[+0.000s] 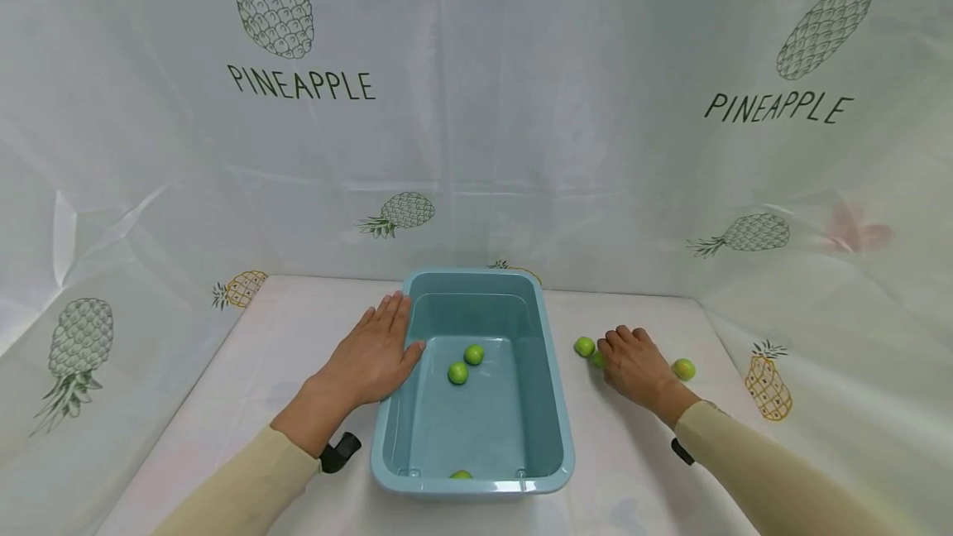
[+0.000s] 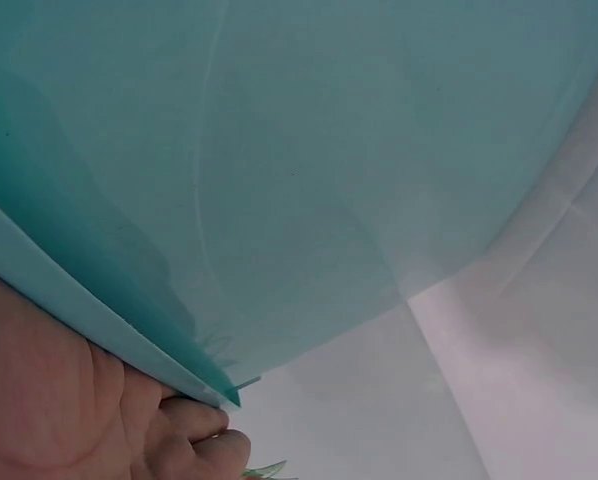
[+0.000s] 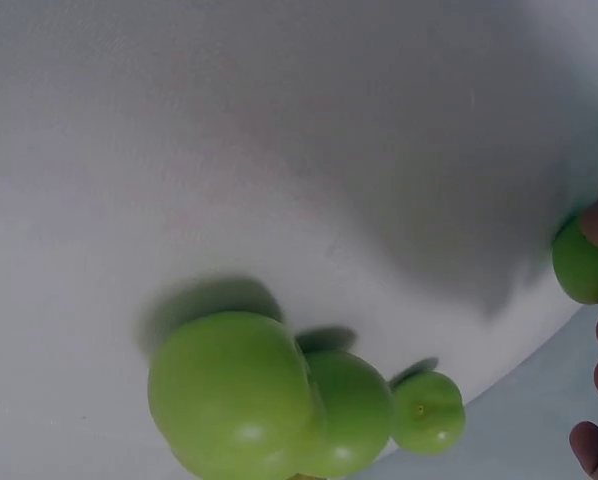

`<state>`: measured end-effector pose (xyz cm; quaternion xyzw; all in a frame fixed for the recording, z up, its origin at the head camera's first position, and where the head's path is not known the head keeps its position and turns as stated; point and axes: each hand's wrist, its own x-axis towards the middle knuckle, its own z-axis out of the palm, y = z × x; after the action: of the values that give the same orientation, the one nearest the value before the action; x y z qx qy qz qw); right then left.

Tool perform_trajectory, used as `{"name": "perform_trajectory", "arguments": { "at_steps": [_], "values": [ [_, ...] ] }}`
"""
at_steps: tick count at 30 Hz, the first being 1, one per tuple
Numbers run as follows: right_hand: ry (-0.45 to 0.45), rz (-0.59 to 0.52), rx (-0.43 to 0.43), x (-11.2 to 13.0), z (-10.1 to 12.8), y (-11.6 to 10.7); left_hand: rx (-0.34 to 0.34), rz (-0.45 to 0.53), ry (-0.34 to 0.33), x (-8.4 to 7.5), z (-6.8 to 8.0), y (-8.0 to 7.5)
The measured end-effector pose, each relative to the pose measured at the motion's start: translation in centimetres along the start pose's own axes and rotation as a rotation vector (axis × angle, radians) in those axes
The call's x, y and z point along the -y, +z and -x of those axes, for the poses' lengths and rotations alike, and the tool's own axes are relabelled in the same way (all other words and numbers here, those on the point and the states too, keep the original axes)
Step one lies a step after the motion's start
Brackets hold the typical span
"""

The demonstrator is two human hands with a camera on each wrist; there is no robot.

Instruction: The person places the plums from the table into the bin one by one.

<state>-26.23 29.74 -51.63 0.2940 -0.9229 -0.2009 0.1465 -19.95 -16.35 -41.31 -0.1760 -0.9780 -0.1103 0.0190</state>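
Observation:
A light blue plastic tub (image 1: 554,404) stands in the middle of the white table. Inside it lie three small green fruits (image 1: 473,354), two near the middle and one at the near wall (image 1: 461,475). My left hand (image 1: 372,354) lies against the tub's left rim, thumb hooked over the edge. The left wrist view shows the tub wall (image 2: 279,170) with fingers (image 2: 194,425) under the rim. My right hand (image 1: 633,362) is on the table right of the tub, fingers curled over a green fruit (image 1: 598,359) (image 3: 582,265). Another fruit (image 1: 584,346) sits just beyond it.
One more green fruit (image 1: 683,369) lies right of my right hand. The right wrist view shows three green fruits clustered (image 3: 354,410) on the white cloth. A pineapple-print sheet (image 1: 476,106) walls in the back and both sides of the table.

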Motion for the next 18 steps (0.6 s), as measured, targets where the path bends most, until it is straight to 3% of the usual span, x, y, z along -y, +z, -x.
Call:
{"name": "perform_trajectory", "arguments": {
  "at_steps": [18],
  "values": [
    [0.023,-0.012,0.001,-0.02,0.03,0.37,-0.012,-0.001,-0.002,-0.02,-0.08,0.12]
  ]
}}
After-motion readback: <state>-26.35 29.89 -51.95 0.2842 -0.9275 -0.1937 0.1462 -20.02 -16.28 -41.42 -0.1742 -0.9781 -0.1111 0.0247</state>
